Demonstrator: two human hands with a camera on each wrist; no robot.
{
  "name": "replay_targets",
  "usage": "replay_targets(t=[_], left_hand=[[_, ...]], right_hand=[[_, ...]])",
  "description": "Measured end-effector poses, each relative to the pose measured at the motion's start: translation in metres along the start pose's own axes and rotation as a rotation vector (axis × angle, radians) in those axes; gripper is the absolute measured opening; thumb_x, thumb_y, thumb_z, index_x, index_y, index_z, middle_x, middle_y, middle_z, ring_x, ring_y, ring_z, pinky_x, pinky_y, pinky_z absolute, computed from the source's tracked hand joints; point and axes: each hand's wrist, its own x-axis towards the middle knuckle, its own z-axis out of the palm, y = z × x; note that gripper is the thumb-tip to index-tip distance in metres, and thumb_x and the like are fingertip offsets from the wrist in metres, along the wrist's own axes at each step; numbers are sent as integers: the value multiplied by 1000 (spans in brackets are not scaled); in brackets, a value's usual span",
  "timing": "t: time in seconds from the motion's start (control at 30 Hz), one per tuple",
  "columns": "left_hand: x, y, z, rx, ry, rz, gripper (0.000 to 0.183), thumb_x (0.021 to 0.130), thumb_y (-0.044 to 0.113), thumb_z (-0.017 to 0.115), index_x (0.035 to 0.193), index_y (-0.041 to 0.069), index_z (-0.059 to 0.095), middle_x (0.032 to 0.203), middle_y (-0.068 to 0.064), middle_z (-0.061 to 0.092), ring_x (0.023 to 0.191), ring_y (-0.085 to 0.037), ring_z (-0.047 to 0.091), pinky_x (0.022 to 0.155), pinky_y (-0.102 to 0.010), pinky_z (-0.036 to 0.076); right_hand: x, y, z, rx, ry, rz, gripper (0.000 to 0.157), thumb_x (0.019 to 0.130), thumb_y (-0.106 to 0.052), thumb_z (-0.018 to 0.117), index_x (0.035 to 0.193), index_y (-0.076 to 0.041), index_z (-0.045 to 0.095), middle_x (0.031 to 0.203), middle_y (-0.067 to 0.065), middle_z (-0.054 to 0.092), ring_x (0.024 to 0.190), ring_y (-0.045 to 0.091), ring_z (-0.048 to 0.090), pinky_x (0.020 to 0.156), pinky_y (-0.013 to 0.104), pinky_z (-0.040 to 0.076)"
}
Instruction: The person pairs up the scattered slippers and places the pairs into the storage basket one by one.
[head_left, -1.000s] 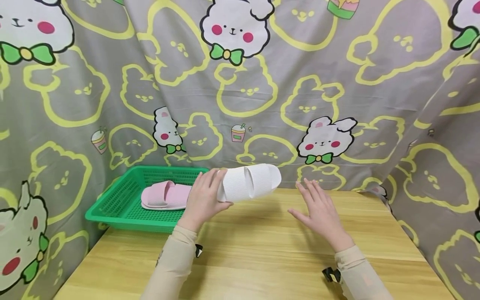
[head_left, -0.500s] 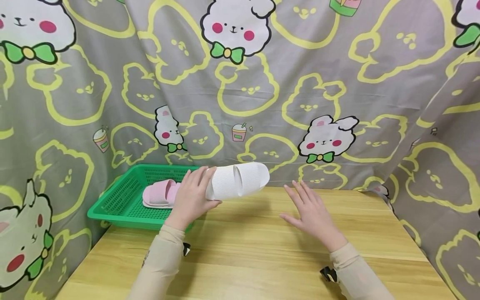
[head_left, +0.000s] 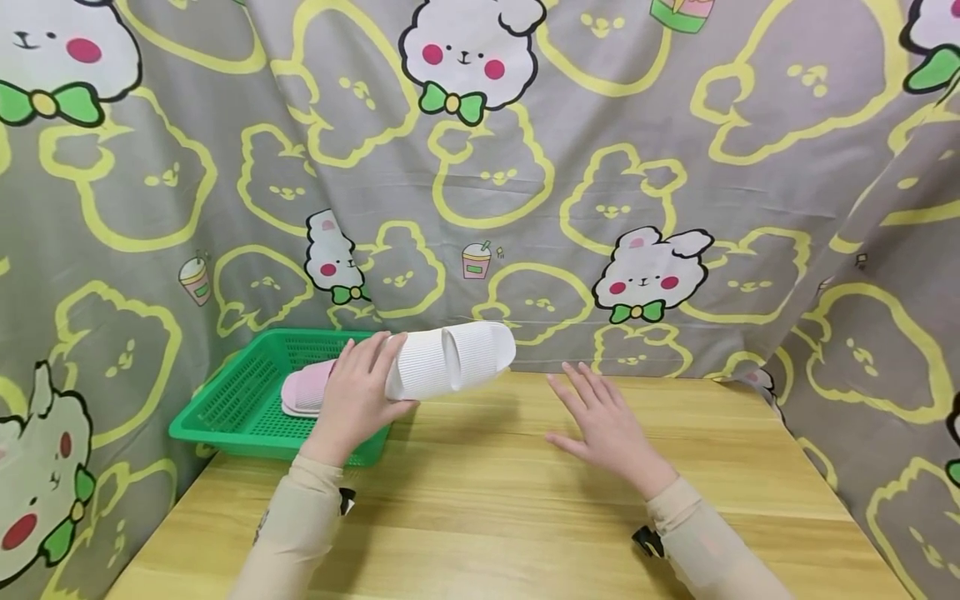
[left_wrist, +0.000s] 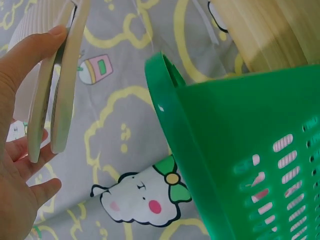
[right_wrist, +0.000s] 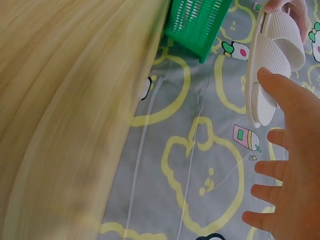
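Note:
My left hand [head_left: 357, 398] grips a pair of white ribbed slippers [head_left: 457, 357] by one end, held above the table. In the left wrist view the slippers [left_wrist: 70, 85] show two soles lying against each other, with the thumb on one edge. Behind that hand, a pink slipper [head_left: 306, 387] lies in the green basket [head_left: 225, 437], partly hidden by the hand. My right hand [head_left: 611, 433] hovers over the table to the right, fingers spread and holding nothing. It is apart from the slippers' far end.
A wooden table [head_left: 525, 500] spreads out below both hands. The basket stands at its back left corner, reaching past the left edge. A grey patterned curtain [head_left: 510, 242] hangs behind and along both sides.
My left hand has moved left with the white slippers, toward the basket, covering more of the pink slipper. My right hand has shifted left as well, still spread.

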Motion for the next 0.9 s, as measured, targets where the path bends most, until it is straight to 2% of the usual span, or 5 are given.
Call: replay_targets(t=[0.17, 0.5, 0.9], left_hand=[[-3, -6, -3, 9, 6, -5, 102, 54, 42, 93, 140, 12, 47, 130, -19, 56, 121, -37, 54, 108, -61, 38], [-3, -20, -13, 33, 19, 23, 106, 50, 42, 95, 139, 9, 48, 129, -21, 57, 119, -38, 55, 103, -64, 41], [-11, -41, -25, 62, 35, 18, 109, 47, 44, 95, 139, 9, 49, 129, -21, 58, 117, -38, 56, 101, -65, 42]], right_hand=[[3, -1, 3, -7, -49, -14, 85, 85, -66, 56, 152, -18, 34, 156, 17, 34, 143, 41, 32, 115, 59, 28], [8, -11, 10, 3, -122, -36, 88, 84, -64, 60, 154, -21, 29, 159, 13, 29, 146, 39, 29, 116, 57, 28], [15, -25, 13, 29, -161, -55, 87, 86, -64, 58, 155, -22, 27, 161, 12, 25, 148, 36, 24, 118, 56, 25]])
